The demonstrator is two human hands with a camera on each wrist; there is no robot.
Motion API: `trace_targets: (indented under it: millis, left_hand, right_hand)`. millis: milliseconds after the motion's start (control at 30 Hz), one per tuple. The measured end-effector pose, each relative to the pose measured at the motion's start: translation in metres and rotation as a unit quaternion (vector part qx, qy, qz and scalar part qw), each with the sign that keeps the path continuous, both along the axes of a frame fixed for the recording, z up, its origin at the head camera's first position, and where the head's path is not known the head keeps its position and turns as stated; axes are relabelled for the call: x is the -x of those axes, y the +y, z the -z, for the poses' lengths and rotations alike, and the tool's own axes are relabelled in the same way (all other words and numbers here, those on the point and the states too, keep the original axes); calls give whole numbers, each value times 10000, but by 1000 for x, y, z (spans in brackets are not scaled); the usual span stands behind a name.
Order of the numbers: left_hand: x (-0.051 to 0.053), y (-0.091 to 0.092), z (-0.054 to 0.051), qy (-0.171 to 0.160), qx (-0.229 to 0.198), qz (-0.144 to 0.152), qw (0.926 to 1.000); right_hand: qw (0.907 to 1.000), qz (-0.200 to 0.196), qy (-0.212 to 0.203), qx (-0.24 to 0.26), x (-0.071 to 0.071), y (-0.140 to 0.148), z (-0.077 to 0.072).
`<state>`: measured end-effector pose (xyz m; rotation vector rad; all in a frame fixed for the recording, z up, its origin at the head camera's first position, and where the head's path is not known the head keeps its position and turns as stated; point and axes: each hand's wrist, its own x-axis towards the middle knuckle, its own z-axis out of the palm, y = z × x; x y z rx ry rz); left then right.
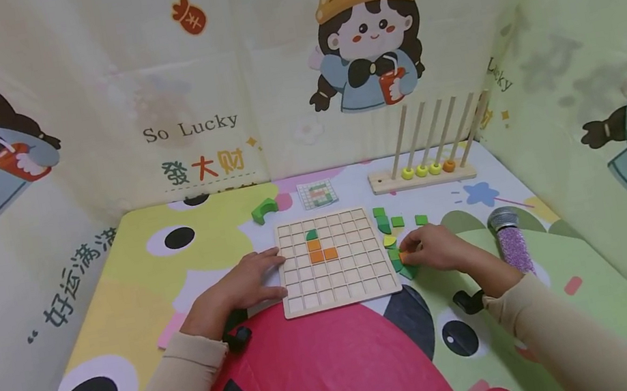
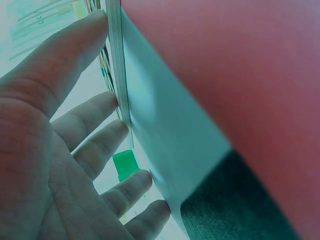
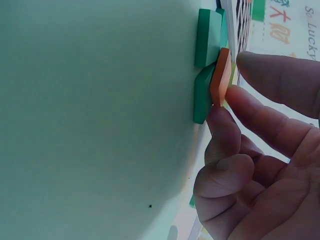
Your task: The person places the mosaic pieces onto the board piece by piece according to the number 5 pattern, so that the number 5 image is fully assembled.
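A wooden grid board (image 1: 306,300) lies flat on the table covering. In its cells sit several orange square tiles (image 1: 316,256) and a green rounded tile (image 1: 311,234). My left hand (image 1: 250,281) rests at the board's left edge, thumb and fingers spread, fingertips touching the rim. To the right of the board my right hand (image 1: 436,248) holds an orange tile (image 3: 221,77) at its fingertips. That tile leans over green tiles (image 3: 207,40) lying just beneath it. In the right wrist view the ring and little fingers are curled inward.
Loose green tiles (image 1: 397,221) and a yellow tile (image 1: 389,240) lie right of the board. Behind it are a patterned card (image 1: 317,195), a green arch block (image 1: 264,210) and a pegged bead stand (image 1: 376,183). A glittery purple microphone (image 1: 513,245) lies beside my right forearm.
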<state>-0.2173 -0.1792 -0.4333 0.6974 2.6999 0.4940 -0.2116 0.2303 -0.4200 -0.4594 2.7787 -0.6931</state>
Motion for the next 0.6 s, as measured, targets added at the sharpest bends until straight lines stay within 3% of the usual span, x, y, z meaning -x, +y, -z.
trace_targets:
  millis: [333,600]
  left_hand:
    - [-1,-1,1,65,-64,34,10000]
    - [-1,-1,0,65,-63,15,10000]
  right_hand:
    - [9999,-56,105,0,-2,2,6]
    - [9997,213,-45,101,0,0,9]
